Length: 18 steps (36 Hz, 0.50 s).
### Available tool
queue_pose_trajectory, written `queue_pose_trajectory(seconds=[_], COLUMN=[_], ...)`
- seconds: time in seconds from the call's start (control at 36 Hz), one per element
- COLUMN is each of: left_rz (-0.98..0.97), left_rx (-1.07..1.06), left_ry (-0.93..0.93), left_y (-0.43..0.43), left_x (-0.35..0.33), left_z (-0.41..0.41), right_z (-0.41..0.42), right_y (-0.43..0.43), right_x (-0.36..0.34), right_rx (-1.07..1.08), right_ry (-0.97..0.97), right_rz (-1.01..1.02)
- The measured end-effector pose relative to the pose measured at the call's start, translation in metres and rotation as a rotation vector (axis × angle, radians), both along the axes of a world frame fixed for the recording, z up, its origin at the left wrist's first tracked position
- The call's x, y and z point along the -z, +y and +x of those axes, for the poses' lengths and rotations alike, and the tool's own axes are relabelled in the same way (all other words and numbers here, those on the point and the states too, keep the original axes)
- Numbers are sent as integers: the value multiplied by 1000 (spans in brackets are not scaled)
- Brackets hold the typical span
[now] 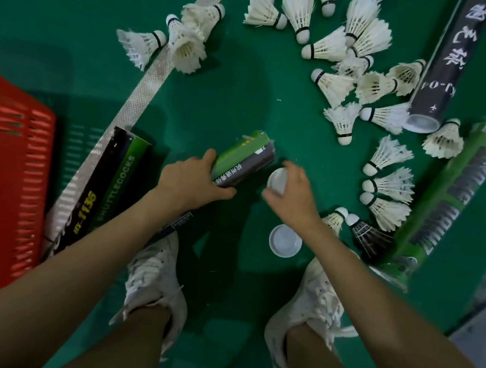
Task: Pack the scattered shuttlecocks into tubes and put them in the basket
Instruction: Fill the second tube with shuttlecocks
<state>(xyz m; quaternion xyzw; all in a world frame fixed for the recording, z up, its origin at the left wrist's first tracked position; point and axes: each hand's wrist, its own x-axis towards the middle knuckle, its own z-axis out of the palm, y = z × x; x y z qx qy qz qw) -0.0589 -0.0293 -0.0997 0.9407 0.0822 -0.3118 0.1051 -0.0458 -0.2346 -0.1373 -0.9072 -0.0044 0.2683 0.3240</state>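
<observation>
My left hand grips a green-and-grey shuttlecock tube held above the green floor, its far end tilted away from me. Just right of the tube, my right hand holds a white round cap. A second white cap lies on the floor between my shoes. Several white shuttlecocks are scattered across the floor ahead and to the right, and one black shuttlecock lies near my right wrist. The red basket stands at the left edge.
A black-and-green tube lies beside the basket on the white court line. A black tube lies at the upper right and a long green tube at the right. My white shoes stand below the hands.
</observation>
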Motion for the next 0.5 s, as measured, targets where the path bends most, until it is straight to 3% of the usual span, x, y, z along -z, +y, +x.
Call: queue_pose_trajectory(seconds=[0.08,0.17,0.22,0.33,0.5], left_rz=[-33,-89,-115,-154,-189], left_rx=[5,-1,-5,13,47], left_ry=[-1,5,-7,-34,-65], left_y=[-1,-4,-7,-10,-14], left_x=[-5,-12,-16,-25,-30], left_z=[-2,-3,-3,-3,-4], right_z=[18,38,44,41,40], right_y=[3,-2,-4,0,-7], right_x=[-17,-26,-32,-36,-42], right_rx=[545,834,756,466,328], right_ry=[165,280,290,257,215], right_rz=[379,776,869,690,623])
